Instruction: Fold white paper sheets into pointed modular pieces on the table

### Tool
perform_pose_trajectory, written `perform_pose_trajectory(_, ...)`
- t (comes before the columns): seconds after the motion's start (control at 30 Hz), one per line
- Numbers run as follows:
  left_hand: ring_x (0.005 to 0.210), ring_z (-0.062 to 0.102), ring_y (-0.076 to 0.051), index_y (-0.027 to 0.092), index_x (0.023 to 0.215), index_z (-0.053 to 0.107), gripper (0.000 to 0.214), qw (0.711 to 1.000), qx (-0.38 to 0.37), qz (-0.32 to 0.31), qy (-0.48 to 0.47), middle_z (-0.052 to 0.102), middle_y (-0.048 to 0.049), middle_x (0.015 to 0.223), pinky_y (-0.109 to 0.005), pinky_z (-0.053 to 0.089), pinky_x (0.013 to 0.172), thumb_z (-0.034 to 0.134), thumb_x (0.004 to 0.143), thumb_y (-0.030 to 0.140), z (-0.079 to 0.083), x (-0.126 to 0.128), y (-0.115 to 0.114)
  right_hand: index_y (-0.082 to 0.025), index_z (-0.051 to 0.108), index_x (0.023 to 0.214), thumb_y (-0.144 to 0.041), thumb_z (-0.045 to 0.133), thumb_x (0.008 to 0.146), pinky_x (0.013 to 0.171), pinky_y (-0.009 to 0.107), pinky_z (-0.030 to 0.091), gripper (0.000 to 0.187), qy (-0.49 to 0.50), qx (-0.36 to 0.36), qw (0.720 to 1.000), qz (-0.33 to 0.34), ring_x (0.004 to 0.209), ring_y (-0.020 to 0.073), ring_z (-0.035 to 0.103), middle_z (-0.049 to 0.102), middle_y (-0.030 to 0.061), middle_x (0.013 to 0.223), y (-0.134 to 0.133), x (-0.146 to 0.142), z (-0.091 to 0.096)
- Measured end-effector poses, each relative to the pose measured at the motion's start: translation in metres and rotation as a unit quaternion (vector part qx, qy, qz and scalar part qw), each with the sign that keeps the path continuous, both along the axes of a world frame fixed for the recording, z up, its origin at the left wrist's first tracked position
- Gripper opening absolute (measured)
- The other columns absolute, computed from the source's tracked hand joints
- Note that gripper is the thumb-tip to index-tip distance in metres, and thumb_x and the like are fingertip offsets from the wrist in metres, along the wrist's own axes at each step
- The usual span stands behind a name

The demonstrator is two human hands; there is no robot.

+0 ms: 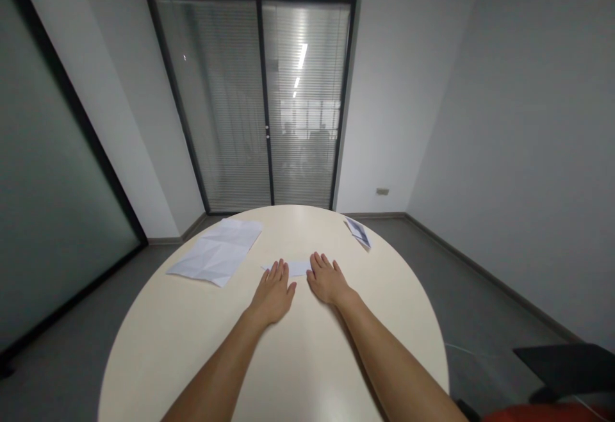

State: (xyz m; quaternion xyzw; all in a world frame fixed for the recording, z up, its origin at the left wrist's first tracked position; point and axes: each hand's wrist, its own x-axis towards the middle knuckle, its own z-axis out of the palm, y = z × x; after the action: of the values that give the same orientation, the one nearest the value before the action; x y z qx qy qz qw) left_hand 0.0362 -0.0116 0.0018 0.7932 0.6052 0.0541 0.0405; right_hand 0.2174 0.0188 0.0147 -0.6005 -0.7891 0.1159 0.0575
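Observation:
A small piece of white paper lies flat near the middle of the round table. My left hand rests palm down over its left end, fingers stretched forward and thumb out to the side. Over the right end lies my right hand, also palm down with the fingers extended. Both ends of the paper are partly hidden beneath the fingers. Neither hand is wrapped round anything.
A large creased white sheet lies at the table's left. Near the right rim sits a folded printed paper. The cream round table fills the foreground. A chair with a black armrest stands at lower right.

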Motion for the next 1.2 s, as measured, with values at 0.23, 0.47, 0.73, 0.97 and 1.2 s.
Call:
perform_pose_trajectory(0.23,0.154,0.018,-0.03,0.006,0.156,0.029,0.068,1.0,0.011,-0.004,-0.011,0.021,-0.0168,0.165,-0.047,0.02,0.124,0.028,0.101,0.045,0.002,-0.005,0.011,-0.005,0.026,0.158,-0.039,0.027,0.1,0.122,0.054,0.012,0.067,0.024,0.028,0.999,0.006,0.154,0.0322,0.016,0.022,0.0146,0.165,0.016,0.001,-0.003)
perform_pose_trajectory(0.47,0.153,0.021,-0.029,0.008,0.156,0.032,0.067,0.999,0.032,-0.003,-0.016,0.024,-0.0153,0.164,-0.047,0.022,0.123,0.03,0.1,0.046,0.003,-0.01,0.02,-0.007,0.03,0.157,-0.039,0.03,0.1,0.122,0.053,0.014,0.065,0.027,0.041,0.999,0.004,0.153,0.032,0.018,0.026,0.0137,0.164,0.028,-0.003,-0.003)
perform_pose_trajectory(0.73,0.154,0.019,-0.029,0.001,0.155,0.028,0.07,1.0,0.018,0.005,-0.011,0.021,-0.0181,0.164,-0.046,0.021,0.124,0.028,0.1,0.045,-0.003,0.005,0.029,-0.007,0.028,0.157,-0.039,0.029,0.1,0.122,0.052,0.013,0.065,0.024,0.034,0.999,0.002,0.153,0.0318,0.017,0.025,0.0141,0.165,0.034,0.01,-0.007)
perform_pose_trajectory(0.97,0.154,0.019,-0.029,0.002,0.155,0.028,0.071,0.999,0.028,0.001,-0.025,0.021,-0.0176,0.164,-0.047,0.021,0.124,0.028,0.1,0.046,-0.007,0.006,0.031,-0.008,0.027,0.158,-0.039,0.028,0.1,0.122,0.053,0.012,0.065,0.019,0.035,0.999,-0.002,0.153,0.0315,0.016,0.024,0.0137,0.165,0.035,0.01,-0.006)
perform_pose_trajectory(1.2,0.153,0.021,-0.029,0.004,0.155,0.031,0.069,0.999,0.026,-0.001,-0.025,0.024,-0.0171,0.164,-0.045,0.022,0.124,0.029,0.1,0.046,0.003,0.009,0.026,-0.006,0.026,0.158,-0.038,0.028,0.1,0.122,0.053,0.012,0.066,0.022,0.035,0.999,-0.001,0.153,0.0318,0.016,0.024,0.0144,0.165,0.031,0.013,-0.002)
